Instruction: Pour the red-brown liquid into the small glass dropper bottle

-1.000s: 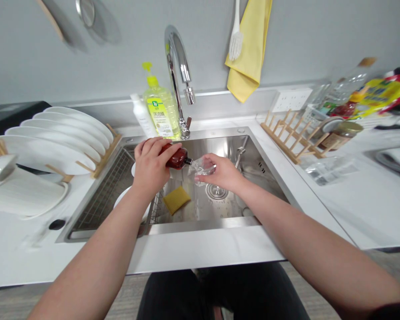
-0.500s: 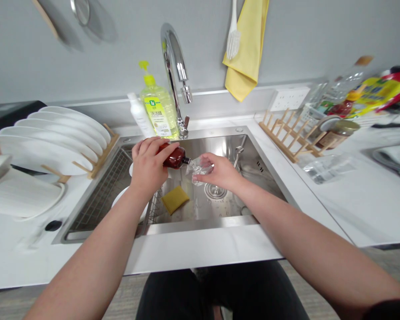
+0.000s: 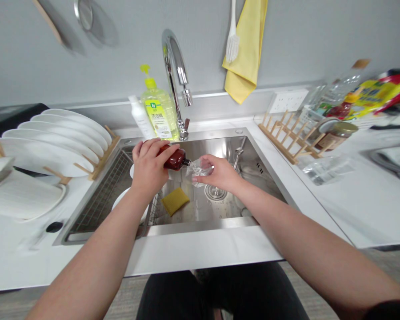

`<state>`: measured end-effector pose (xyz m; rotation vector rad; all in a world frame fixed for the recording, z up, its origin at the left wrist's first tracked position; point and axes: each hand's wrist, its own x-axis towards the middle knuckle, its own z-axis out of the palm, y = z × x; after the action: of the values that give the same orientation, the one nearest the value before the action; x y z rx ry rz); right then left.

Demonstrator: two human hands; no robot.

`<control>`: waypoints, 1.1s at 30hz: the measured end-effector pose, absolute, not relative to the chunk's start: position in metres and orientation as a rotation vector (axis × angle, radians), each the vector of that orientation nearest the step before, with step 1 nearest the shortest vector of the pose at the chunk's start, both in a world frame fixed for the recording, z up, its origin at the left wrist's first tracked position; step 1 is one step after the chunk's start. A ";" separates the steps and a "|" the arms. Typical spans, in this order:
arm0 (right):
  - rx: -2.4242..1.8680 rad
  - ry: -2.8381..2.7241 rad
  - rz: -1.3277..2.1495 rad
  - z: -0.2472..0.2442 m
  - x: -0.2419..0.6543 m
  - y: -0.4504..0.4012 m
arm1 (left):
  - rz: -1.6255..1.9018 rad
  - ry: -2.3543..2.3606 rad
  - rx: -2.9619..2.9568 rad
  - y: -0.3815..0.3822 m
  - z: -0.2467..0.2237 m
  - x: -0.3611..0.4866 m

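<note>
Your left grip (image 3: 150, 165) was closed over the dark red bottle (image 3: 176, 159), fingers wrapped across its top, while your right grip (image 3: 222, 172) pinched a clear plastic piece (image 3: 199, 171) between thumb and fingers. You had the bottle lying nearly level above the sink (image 3: 220, 224), its black neck pointing right; the neck met or overlapped the plastic, though you couldn't tell whether it sat inside.

Compared with half a second earlier, little had changed: both of your holds and the bottle's tilt stayed about the same, and the whole view had only shifted slightly as the camera moved. Below your hands, the yellow sponge (image 3: 175, 201) lay where it had been, left of the drain (image 3: 216, 192). Behind the sink, the pump bottle of dish soap (image 3: 159, 113) stood between the white bottle (image 3: 142, 120) and the faucet (image 3: 182, 75), all unmoved.
</note>
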<state>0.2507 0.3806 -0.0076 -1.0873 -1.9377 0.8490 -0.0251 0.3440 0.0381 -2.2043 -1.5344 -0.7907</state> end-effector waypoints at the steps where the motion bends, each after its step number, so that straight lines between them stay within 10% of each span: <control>1: -1.088 -1.940 0.844 -0.008 0.251 0.380 | -0.794 -1.534 -2.208 0.344 0.038 -0.025; 33: -1.061 -1.958 0.841 -0.004 0.250 0.378 | -0.864 -1.436 -2.176 0.346 0.037 -0.028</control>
<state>0.2504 0.3785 -0.0043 -1.0613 -1.9577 0.8407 -0.0279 0.3465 0.0372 -2.1762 -1.4361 -0.8641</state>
